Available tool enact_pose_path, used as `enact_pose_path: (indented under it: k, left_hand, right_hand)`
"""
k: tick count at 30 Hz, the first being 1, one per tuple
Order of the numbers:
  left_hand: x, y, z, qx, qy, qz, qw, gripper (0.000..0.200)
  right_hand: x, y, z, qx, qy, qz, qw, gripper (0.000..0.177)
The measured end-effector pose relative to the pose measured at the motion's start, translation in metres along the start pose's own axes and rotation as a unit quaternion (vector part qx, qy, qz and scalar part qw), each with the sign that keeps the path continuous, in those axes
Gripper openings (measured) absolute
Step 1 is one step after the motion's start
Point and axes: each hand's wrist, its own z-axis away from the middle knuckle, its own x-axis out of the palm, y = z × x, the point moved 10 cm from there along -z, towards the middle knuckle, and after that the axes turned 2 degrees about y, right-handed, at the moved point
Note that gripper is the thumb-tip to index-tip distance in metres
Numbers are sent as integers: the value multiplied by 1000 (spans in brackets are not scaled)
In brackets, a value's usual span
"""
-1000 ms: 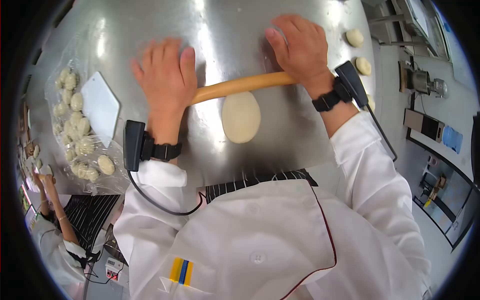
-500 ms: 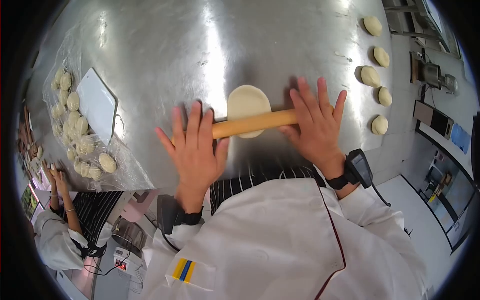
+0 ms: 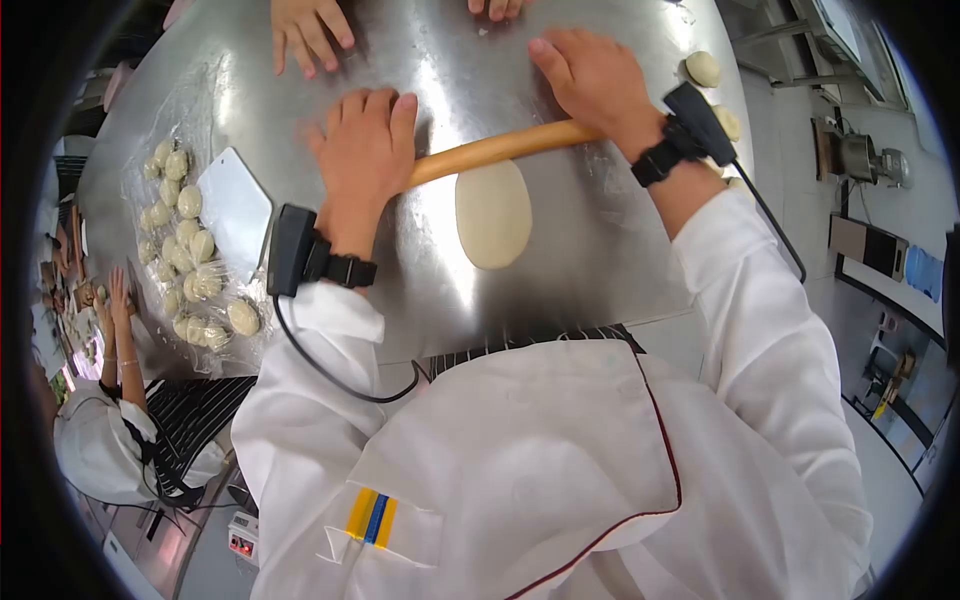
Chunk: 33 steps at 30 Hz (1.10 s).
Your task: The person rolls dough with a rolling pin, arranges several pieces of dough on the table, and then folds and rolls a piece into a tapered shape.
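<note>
A wooden rolling pin (image 3: pixel 500 150) lies across the steel table just beyond a flat oval of dough (image 3: pixel 493 215), near the oval's far edge. My left hand (image 3: pixel 365 150) rests palm down over the pin's left end, its fingers reaching past it and slightly blurred. Over the right end lies my right hand (image 3: pixel 595 85), with its thumb and fingers extended forward. Both palms hide the pin's ends. The dough is smooth and longer front to back than side to side.
Dough balls (image 3: pixel 188 235) under plastic film and a white scraper (image 3: pixel 235 212) lie at left. More dough balls (image 3: pixel 703 68) sit along the right edge. Another person's hands (image 3: pixel 310 30) reach in at the top. A co-worker (image 3: pixel 95 440) is at far left.
Both my hands and the pin have moved forward, away from my body, off most of the dough. The dough looks longer and narrower. Another person's hands have appeared at the top.
</note>
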Motion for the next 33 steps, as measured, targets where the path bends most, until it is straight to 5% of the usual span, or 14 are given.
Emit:
enact_pose_path:
  k: [1, 2, 3, 4, 8, 10, 14, 17, 26, 28, 29, 31, 32, 33]
  left_hand:
    - [-6, -5, 11, -4, 8, 0, 1000, 48]
    - [-12, 8, 34, 81, 39, -11, 996, 43]
    - [-14, 23, 55, 168, 71, -21, 983, 38]
    - [-20, 30, 66, 145, 117, 20, 982, 32]
    - [-20, 18, 67, 91, 18, 26, 995, 38]
    - [-25, 27, 106, 86, 4, 2, 996, 42]
    - [-12, 41, 144, 91, 45, 17, 995, 57]
    - [4, 34, 122, 68, 8, -15, 998, 70]
    - [-5, 20, -16, 35, 54, -92, 994, 52]
    - [-9, 18, -40, 52, 61, -107, 991, 48]
    - [-7, 10, -38, 50, 67, -108, 991, 48]
    - [-5, 25, -5, 168, 78, -21, 982, 48]
    - [0, 35, 15, 198, 94, -68, 973, 49]
    - [2, 38, 17, 200, 91, -65, 973, 49]
  right_hand:
    - [15, -1, 0, 1, -119, -117, 986, 51]
    - [17, 0, 13, -2, -118, -116, 986, 51]
    - [13, -15, 35, -107, -50, -36, 992, 48]
    - [0, -34, 53, -212, 21, 46, 976, 44]
    - [1, -28, 67, -113, -9, 36, 993, 41]
    - [-32, -55, 112, -107, 77, 68, 989, 39]
    - [1, -66, 158, -107, 24, 114, 988, 47]
    - [0, -56, 137, -42, 34, 47, 997, 57]
    - [15, 1, 7, 11, 71, 134, 988, 61]
    - [21, 21, -20, 79, -83, -4, 993, 62]
    - [11, 18, -16, 74, -78, -3, 994, 62]
    - [7, -20, 15, -111, -130, 69, 983, 56]
    - [18, -15, 18, -109, -130, 69, 983, 56]
    - [24, -13, 24, -137, -55, 85, 985, 59]
